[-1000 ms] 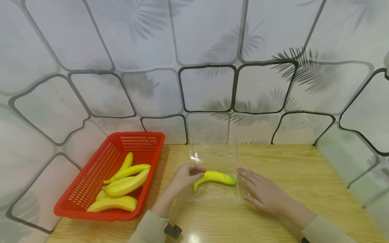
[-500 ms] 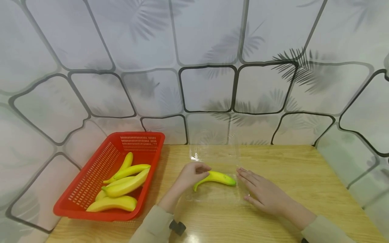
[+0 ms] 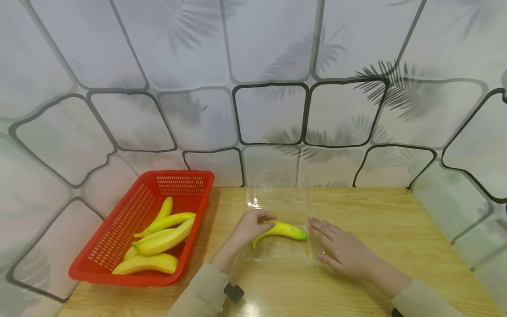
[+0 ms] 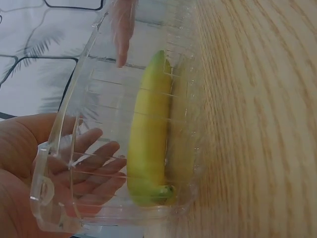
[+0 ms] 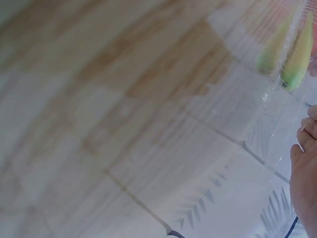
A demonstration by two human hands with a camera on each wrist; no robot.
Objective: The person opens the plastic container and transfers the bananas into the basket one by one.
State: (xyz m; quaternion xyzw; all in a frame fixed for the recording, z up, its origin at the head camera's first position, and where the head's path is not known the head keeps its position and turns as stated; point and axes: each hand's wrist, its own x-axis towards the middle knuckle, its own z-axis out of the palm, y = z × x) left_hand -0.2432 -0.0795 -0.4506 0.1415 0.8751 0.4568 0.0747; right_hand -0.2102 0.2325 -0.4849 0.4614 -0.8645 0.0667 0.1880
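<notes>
A yellow banana with a green tip lies crosswise in a clear plastic clamshell box, its transparent lid raised at the back. Over the stem end reaches my left hand. In the left wrist view its loosely extended fingers show through the plastic, close above the banana; whether they touch it I cannot tell. At the box's right side, my right hand lies with straight fingers, fingertips by the edge. Only part of that hand enters the right wrist view.
To the left stands a red perforated basket with several bananas inside. A patterned wall rises behind the wooden table, and more of it borders both sides.
My left hand has shifted a little to the right over the banana, covering more of its stem end. The right hand, box and banana have stayed in place.
</notes>
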